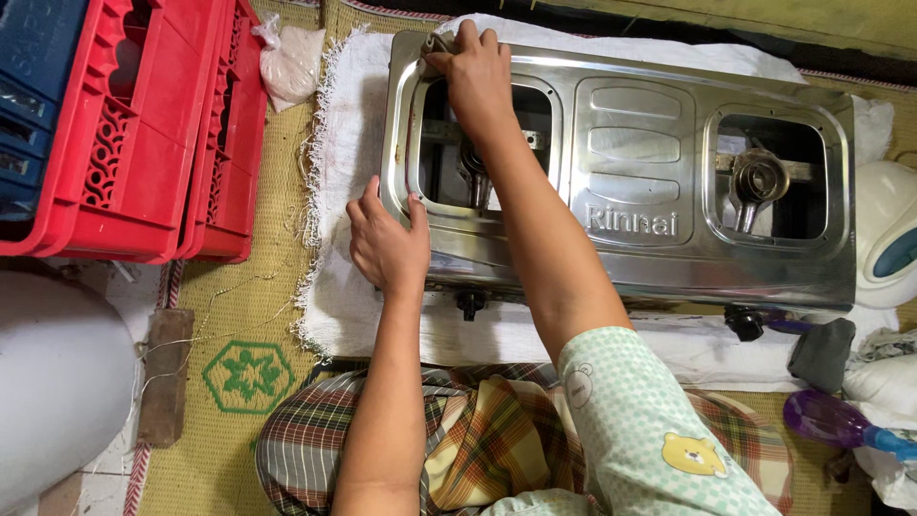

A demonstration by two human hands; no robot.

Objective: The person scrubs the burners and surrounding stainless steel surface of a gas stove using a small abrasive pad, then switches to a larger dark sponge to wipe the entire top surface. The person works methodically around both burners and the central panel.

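Head view, looking straight down. A steel two-burner gas stove lies flat on a white towel, which sits on a woven yellow mat. The stove fills centre to right of the scene, long side running left-right.

Left hand rests on the stove's near-left corner, thumb hooked over the rim of the left burner opening, fingers loosely together, flat on the metal, not gripping anything loose.

Right hand reaches across to the far-left corner of the stove, fingers curled together, pressing a small grey-brown rag onto the steel; only a scrap of rag shows under the fingertips. Right forearm crosses over the left burner opening and hides most of it.

Right burner opening is uncovered, a metal burner head visible inside. Two black knobs on the near edge: one near the left hand, one far to the right.

Left of the towel: stacked red plastic crates, a blue crate at the far-left edge, a small plastic bag of pale powder just beside the towel's far corner. Near left: a white rounded object, kind unclear.

Right edge: a white appliance, a dark grey cloth, a purple spray bottle. Near centre, plaid cloth over the person's lap.
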